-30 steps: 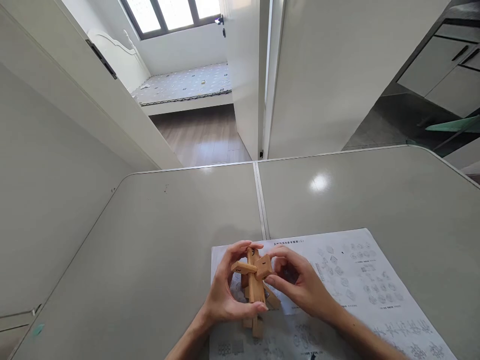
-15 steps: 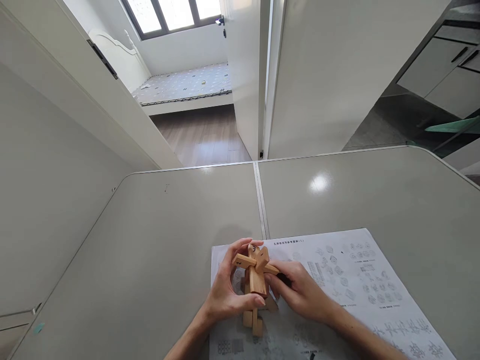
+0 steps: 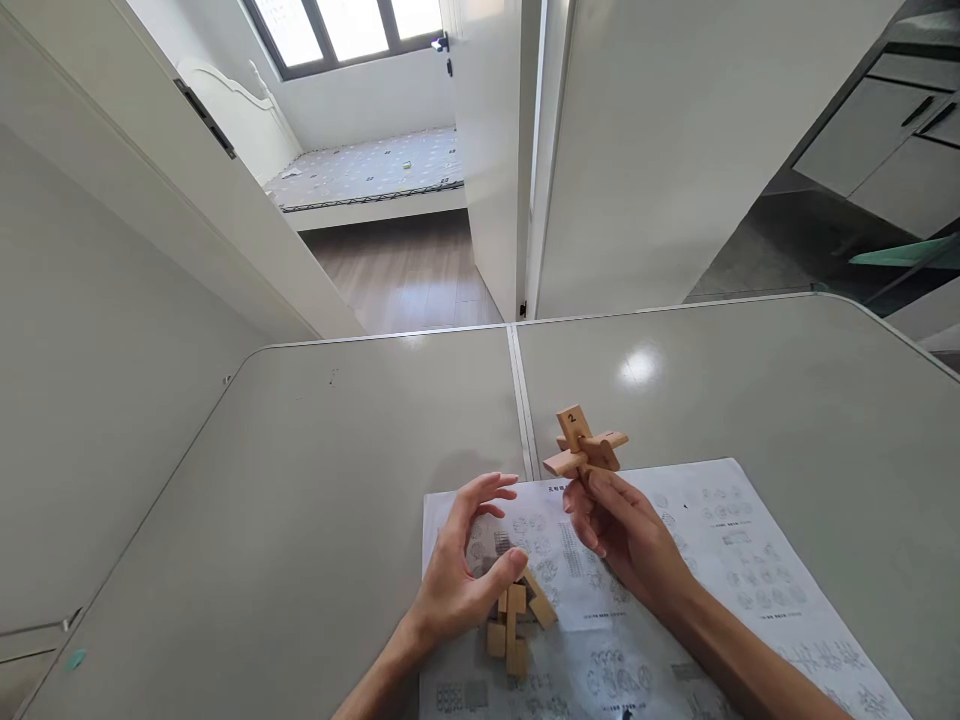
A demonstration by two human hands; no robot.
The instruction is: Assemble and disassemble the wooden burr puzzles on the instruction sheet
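Note:
A small wooden interlocking puzzle (image 3: 583,445), made of crossed pieces with numbers on them, is raised above the sheet's far edge. My right hand (image 3: 626,535) pinches its lower end between thumb and fingers. To the left, my left hand (image 3: 469,560) is open, fingers curved and apart, with nothing in it. Several loose notched wooden pieces (image 3: 516,630) lie on the paper just below and right of the left thumb; that hand partly covers them. Under both hands spreads a white instruction sheet (image 3: 712,570) printed with small diagrams.
The sheet lies on a pale grey table (image 3: 360,480) with a seam (image 3: 523,400) running down its middle. Past the table's far edge stand a half-open white door (image 3: 495,150) and a bed (image 3: 367,170). Dark-handled cabinets (image 3: 892,140) are at the far right.
The left hand has let go of the puzzle. My right hand has lifted it up and to the right, turning it, and the loose pieces are now more visible.

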